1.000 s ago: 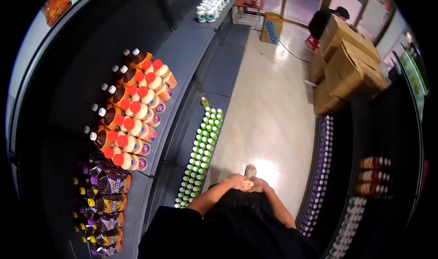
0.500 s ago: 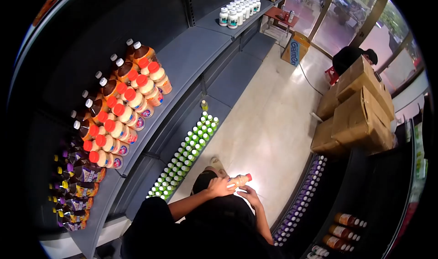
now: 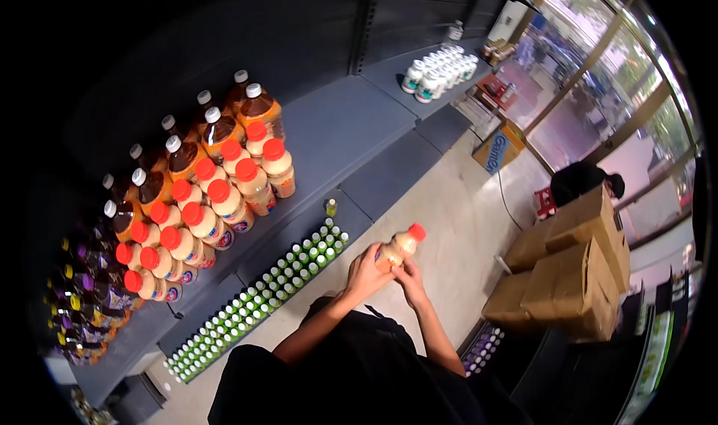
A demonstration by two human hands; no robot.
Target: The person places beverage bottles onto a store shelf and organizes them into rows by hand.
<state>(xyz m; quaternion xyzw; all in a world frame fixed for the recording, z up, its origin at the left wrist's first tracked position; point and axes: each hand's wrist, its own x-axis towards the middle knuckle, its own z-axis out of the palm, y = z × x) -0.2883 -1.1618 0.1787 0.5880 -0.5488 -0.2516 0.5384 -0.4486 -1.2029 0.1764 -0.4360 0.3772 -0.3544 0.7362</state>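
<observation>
My left hand is wrapped round the lower part of a red-capped bottle with a pale cream drink. The bottle tilts up and to the right, above the floor. Against its lower right side my right hand is closed, also gripping it. To the left, rows of similar red-capped bottles stand on the grey shelf, in front of larger brown bottles with white caps. Dark bottles with yellow and purple caps are beside them, at the far left.
Green white-capped bottles line the bottom shelf. White bottles stand farther along the upper one. Large cardboard boxes are stacked at right, with a person in black behind them. Purple-capped bottles are at lower right.
The view has turned toward the left shelf. My hands have lifted the bottle higher, and my right hand, apart from it half a second ago, now grips it.
</observation>
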